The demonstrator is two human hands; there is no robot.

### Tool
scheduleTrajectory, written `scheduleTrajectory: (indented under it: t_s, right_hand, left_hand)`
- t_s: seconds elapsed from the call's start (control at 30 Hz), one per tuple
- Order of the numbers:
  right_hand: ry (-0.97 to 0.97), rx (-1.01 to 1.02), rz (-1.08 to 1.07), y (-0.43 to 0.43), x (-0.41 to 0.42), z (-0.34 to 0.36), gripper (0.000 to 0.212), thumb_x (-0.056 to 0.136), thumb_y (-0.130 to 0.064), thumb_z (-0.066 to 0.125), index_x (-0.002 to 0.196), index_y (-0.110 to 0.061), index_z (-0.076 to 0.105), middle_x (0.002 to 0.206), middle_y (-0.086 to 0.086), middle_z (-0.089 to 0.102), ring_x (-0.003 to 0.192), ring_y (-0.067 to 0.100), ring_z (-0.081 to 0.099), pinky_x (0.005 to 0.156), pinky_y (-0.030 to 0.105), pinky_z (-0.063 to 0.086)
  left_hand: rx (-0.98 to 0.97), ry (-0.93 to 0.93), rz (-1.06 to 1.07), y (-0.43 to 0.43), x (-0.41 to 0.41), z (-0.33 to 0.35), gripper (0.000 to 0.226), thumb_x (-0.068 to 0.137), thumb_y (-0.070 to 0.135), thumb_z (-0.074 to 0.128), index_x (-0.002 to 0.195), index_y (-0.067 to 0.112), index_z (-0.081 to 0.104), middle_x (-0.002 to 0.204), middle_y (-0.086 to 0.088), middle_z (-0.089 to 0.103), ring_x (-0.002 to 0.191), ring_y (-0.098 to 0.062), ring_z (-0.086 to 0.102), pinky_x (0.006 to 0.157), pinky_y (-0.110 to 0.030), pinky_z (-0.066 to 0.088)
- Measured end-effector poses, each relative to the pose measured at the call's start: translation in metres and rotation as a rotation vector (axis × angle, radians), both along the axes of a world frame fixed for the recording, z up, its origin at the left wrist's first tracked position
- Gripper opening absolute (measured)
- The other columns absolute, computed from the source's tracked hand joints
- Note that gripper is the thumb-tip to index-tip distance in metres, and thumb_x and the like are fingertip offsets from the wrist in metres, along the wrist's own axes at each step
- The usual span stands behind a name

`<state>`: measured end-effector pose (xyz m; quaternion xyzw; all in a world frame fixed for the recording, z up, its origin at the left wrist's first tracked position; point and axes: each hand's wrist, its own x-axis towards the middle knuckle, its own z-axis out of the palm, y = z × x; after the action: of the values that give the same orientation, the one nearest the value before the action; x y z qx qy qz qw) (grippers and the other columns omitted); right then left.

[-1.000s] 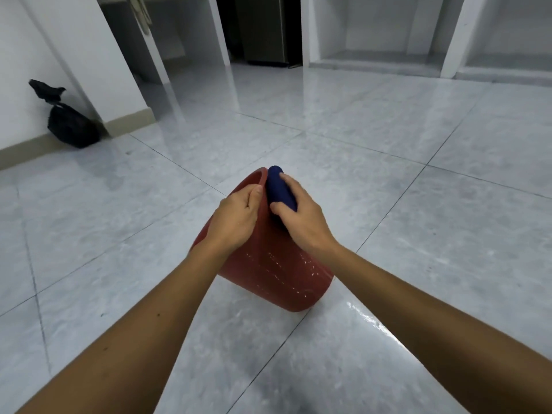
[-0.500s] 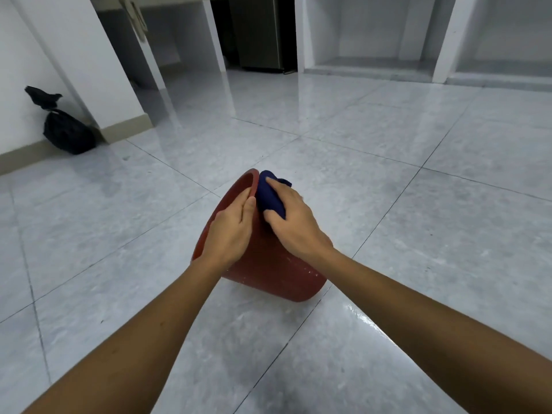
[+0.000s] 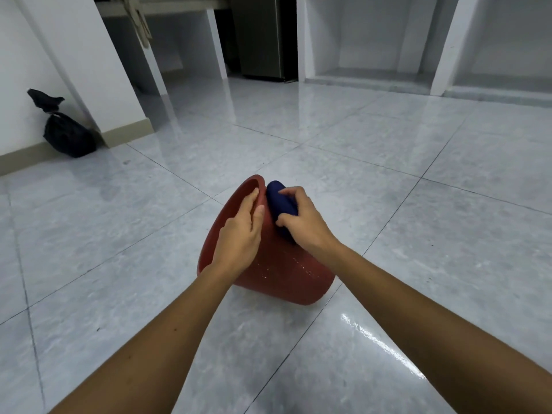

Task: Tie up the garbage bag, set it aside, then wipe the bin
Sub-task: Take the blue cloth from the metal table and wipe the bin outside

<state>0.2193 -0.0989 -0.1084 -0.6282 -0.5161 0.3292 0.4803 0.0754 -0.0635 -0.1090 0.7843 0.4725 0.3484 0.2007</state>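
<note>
A red plastic bin (image 3: 283,276) lies tilted on the tiled floor, its mouth turned up and to the left. My left hand (image 3: 240,234) grips its rim, fingers curled over the edge. My right hand (image 3: 301,219) presses a dark blue cloth (image 3: 279,200) against the bin's outer wall just below the rim. A tied black garbage bag (image 3: 67,132) sits on the floor far left, against the white wall.
A white wall corner with a beige skirting (image 3: 125,132) juts out beside the bag. Open white alcoves and a dark metal cabinet (image 3: 263,37) line the far side. The glossy grey tile floor (image 3: 418,204) stretches all around the bin.
The view has shifted a little. My right hand has slid the blue cloth along the bin's outer wall near the rim. My left hand keeps its hold on the rim.
</note>
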Motion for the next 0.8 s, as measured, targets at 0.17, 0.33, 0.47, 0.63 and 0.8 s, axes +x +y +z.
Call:
scheduleTrajectory:
  t_s: [0.17, 0.33, 0.47, 0.63, 0.8]
  right_hand:
    - [0.019, -0.105, -0.206, -0.002, 0.027, -0.022, 0.04, 0.083, -0.017, 0.051, 0.119, -0.034, 0.047, 0.115, -0.003, 0.059, 0.091, 0.02, 0.059, 0.07, 0.03, 0.045]
    - [0.17, -0.317, -0.462, -0.015, 0.047, -0.041, 0.042, 0.089, -0.025, 0.043, 0.13, -0.027, 0.051, 0.091, -0.002, 0.06, 0.084, 0.02, 0.057, 0.083, 0.035, 0.048]
    - [0.008, -0.113, -0.285, -0.008, 0.027, -0.023, 0.055, 0.085, -0.023, 0.048, 0.138, -0.036, 0.046, 0.127, 0.002, 0.06, 0.108, 0.025, 0.059, 0.096, 0.039, 0.048]
    - [-0.147, 0.136, -0.054, -0.001, 0.01, -0.015, 0.063, 0.087, -0.024, 0.052, 0.145, -0.043, 0.036, 0.153, -0.003, 0.037, 0.132, 0.019, 0.043, 0.105, 0.028, 0.036]
    - [-0.061, -0.17, -0.318, -0.017, 0.038, -0.045, 0.055, 0.088, -0.017, 0.045, 0.139, -0.037, 0.048, 0.137, 0.001, 0.057, 0.118, 0.027, 0.055, 0.102, 0.036, 0.044]
  left_hand:
    - [-0.039, -0.041, -0.088, -0.001, -0.003, 0.004, 0.023, 0.093, 0.053, 0.033, 0.114, 0.044, 0.04, 0.093, 0.013, 0.069, 0.072, -0.002, 0.065, 0.061, -0.022, 0.049]
    - [0.127, 0.317, -0.123, -0.011, -0.047, -0.02, 0.052, 0.091, 0.062, 0.01, 0.139, 0.052, 0.026, 0.094, 0.018, 0.058, 0.077, -0.005, 0.053, 0.073, -0.032, 0.052]
    - [0.025, 0.083, -0.063, -0.015, -0.021, -0.022, 0.058, 0.09, 0.058, 0.017, 0.123, 0.025, 0.051, 0.085, 0.007, 0.064, 0.075, -0.013, 0.063, 0.073, -0.037, 0.056]
    - [0.094, 0.058, -0.024, -0.005, -0.007, -0.014, 0.051, 0.092, 0.059, 0.016, 0.106, 0.028, 0.054, 0.068, 0.01, 0.059, 0.059, -0.007, 0.058, 0.053, -0.023, 0.041]
    - [0.047, 0.066, 0.013, 0.001, -0.008, -0.013, 0.045, 0.092, 0.059, 0.017, 0.092, 0.03, 0.052, 0.055, 0.013, 0.05, 0.049, -0.004, 0.053, 0.048, -0.014, 0.032]
